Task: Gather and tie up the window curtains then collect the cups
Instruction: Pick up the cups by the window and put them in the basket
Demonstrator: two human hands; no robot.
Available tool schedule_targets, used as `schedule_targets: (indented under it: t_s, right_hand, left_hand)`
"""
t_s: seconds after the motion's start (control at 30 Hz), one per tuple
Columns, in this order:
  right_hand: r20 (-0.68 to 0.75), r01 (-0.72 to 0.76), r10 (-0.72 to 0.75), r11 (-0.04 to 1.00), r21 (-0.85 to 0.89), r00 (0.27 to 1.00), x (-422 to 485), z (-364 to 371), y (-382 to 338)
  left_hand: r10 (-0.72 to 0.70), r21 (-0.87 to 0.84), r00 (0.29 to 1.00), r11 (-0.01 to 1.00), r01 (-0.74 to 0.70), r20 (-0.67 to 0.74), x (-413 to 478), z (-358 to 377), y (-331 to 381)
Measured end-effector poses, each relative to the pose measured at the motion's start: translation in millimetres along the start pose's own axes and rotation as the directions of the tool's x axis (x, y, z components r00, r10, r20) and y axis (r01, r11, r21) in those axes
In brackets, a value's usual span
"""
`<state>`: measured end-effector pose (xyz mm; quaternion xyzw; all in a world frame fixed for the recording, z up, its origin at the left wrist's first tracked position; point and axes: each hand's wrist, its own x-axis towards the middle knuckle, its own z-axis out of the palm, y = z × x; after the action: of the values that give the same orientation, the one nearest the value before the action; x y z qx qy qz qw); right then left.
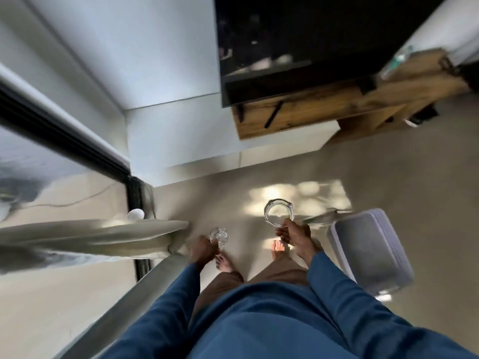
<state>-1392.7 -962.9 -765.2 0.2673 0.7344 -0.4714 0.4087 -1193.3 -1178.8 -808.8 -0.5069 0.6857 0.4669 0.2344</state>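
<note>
1. The view looks straight down at a person standing barefoot on a pale floor [388, 177], blue sleeves reaching forward and brown trousers below.
2. The left hand [203, 251] is closed around a small clear glass [219, 235], which sticks out past the fingers toward the top of the frame; the glass is blurred, so its shape is hard to read.
3. The right hand [294, 235] pinches the near rim of a wider round glass piece [278, 212] between thumb and fingers. Its rim has notches, and whether it is a cup or a dish I cannot tell. It is held flat, opening facing up, over a patch of sunlight on the floor.
4. The two glass items are apart, one in each hand, both held above the floor in front of the feet [225, 263].
5. To the left, a beige curtain [90, 237] lies gathered in a bunch, beside a dark window frame [64, 136]. Whether it is tied cannot be seen.
6. A small white round object [135, 214] sits just past the curtain, near the frame's corner.
7. To the right of the right hand, a light plastic bin [370, 252] stands on the floor.
8. Farther off, a wooden cabinet [324, 107] stands against the white wall with a dark screen [298, 42] on top of it.
</note>
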Motion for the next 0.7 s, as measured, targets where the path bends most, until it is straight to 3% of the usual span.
schedule_targets:
  t_s: [0.23, 0.4, 0.7]
  right_hand:
    - [-0.088, -0.069, 0.093, 0.967, 0.247, 0.992, 19, -131, 30]
    - [-0.131, -0.108, 0.156, 0.943, 0.315, 0.979, 45, -215, 50]
    - [-0.245, -0.127, 0.189, 0.961, 0.247, 0.951, 141, -319, 82]
  left_hand:
    - [0.005, 0.122, 0.991, 0.992, -0.022, 0.136, -49, 92, 123]
    - [0.061, 0.207, 0.964, 0.971, -0.117, 0.258, -58, 187, 190]
    - [0.087, 0.392, 0.902, 0.880, -0.269, 0.423, -19, 370, 247]
